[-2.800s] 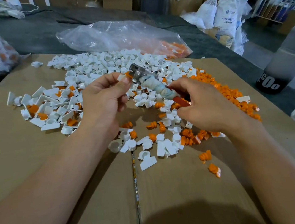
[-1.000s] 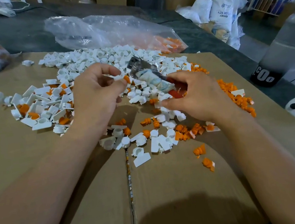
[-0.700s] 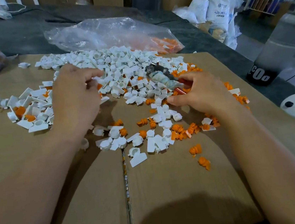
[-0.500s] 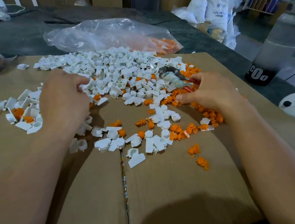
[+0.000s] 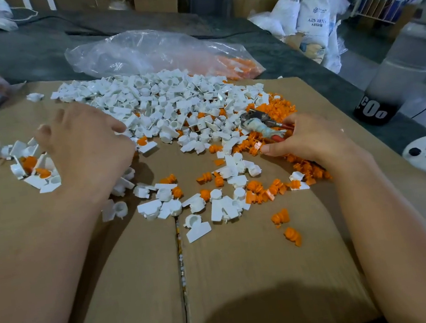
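Hands: left hand (image 5: pixel 87 150) palm-down, fingers spread and slack, over a small cluster of white plastic caps fitted with orange plugs (image 5: pixel 33 170); right hand (image 5: pixel 308 141) clasps a red-handled metal tool wrapped in pale tape (image 5: pixel 262 126), long axis running up-left from the fist. Heap of loose white plastic caps (image 5: pixel 161 100) lies just beyond and right of the left hand, the nearer one. Left palm's underside hidden; clear plastic bag (image 5: pixel 155 53) behind, contents blurred.
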